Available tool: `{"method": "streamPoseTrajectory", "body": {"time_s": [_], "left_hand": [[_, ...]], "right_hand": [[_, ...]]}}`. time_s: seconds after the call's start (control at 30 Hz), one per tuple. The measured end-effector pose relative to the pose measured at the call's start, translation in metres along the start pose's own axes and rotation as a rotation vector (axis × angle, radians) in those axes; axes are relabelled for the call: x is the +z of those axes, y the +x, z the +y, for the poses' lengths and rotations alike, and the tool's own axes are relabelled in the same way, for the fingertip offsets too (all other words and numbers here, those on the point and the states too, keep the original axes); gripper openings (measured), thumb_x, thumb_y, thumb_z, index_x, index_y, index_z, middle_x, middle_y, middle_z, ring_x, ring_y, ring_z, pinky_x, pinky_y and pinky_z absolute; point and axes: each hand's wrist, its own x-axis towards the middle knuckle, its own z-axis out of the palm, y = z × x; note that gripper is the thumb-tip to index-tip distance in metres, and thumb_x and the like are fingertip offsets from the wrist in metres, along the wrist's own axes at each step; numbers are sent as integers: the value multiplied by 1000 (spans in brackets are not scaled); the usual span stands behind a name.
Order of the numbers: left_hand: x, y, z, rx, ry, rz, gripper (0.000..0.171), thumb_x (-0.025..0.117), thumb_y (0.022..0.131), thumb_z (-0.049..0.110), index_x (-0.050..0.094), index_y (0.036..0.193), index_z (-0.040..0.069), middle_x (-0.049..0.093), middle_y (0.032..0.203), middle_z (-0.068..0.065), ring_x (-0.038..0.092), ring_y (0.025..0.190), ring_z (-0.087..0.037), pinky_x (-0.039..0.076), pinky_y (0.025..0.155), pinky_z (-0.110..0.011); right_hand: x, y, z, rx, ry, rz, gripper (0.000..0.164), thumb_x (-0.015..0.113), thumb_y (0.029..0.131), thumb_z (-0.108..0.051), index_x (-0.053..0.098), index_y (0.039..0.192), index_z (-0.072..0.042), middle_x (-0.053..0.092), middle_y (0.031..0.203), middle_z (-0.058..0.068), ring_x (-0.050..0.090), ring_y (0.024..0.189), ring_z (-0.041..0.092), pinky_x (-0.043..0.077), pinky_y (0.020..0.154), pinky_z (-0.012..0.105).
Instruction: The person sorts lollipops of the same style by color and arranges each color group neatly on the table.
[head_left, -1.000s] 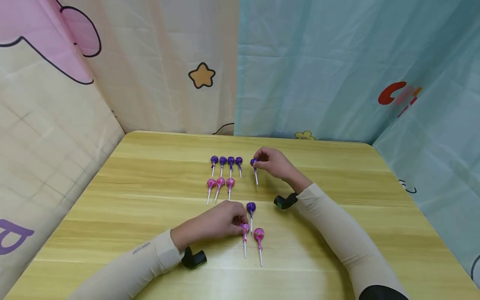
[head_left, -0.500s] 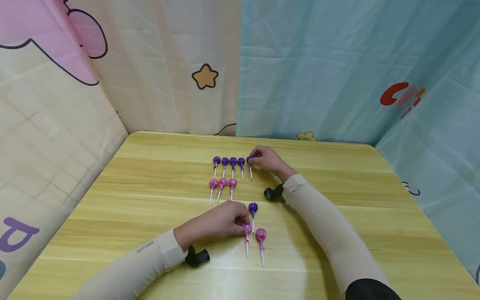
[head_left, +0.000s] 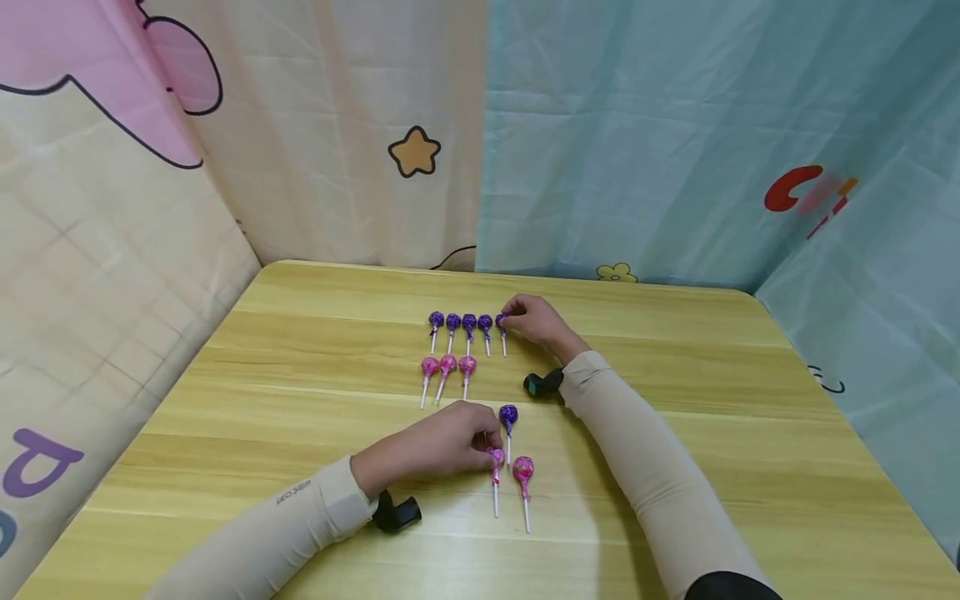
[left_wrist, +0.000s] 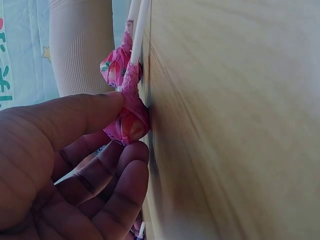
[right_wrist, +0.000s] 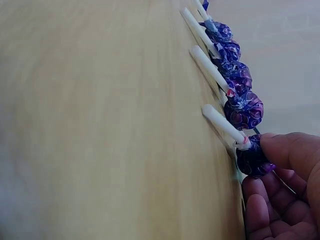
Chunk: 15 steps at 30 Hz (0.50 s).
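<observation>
My right hand (head_left: 537, 322) pinches the wrapped head of a purple lollipop (right_wrist: 253, 157) at the right end of the back row. Several more purple lollipops (head_left: 469, 322) lie beside it, sticks toward me. Nearer, my left hand (head_left: 450, 439) pinches a pink lollipop (left_wrist: 131, 120) by its head between thumb and fingers, its stick pointing toward me. Close to its right lies another pink lollipop (head_left: 523, 469), and just behind it a loose purple lollipop (head_left: 508, 415). Three pink lollipops (head_left: 447, 364) form a second row in front of the purple one.
Everything lies on a wood-grain table (head_left: 300, 350). Printed curtains (head_left: 637, 125) hang along its back and sides. A black wrist camera (head_left: 396, 512) sits under the left wrist, another black camera (head_left: 542, 383) under the right.
My right hand has moved left with its purple lollipop, bringing it up to the end of the purple row. The left hand keeps its pinch on the pink lollipop in place.
</observation>
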Motion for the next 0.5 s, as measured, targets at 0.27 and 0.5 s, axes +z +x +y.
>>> {"method": "streamPoseTrajectory", "body": {"time_s": [0.27, 0.5], "left_hand": [[0, 1, 2, 10, 20, 3, 7, 75, 89, 14, 70, 85, 17, 57, 82, 13, 52, 75, -3, 47, 69, -21], [-1, 0, 2, 8, 18, -1, 7, 75, 89, 15, 70, 85, 17, 58, 83, 12, 52, 75, -4, 47, 69, -21]], "right_hand": [[-1, -2, 2, -25, 17, -8, 15, 68, 94, -12, 63, 106, -3, 61, 106, 11, 51, 90, 23, 43, 74, 31], [0, -3, 0, -23, 22, -6, 15, 67, 95, -11, 63, 106, -3, 61, 106, 11, 51, 90, 23, 43, 74, 30]]}}
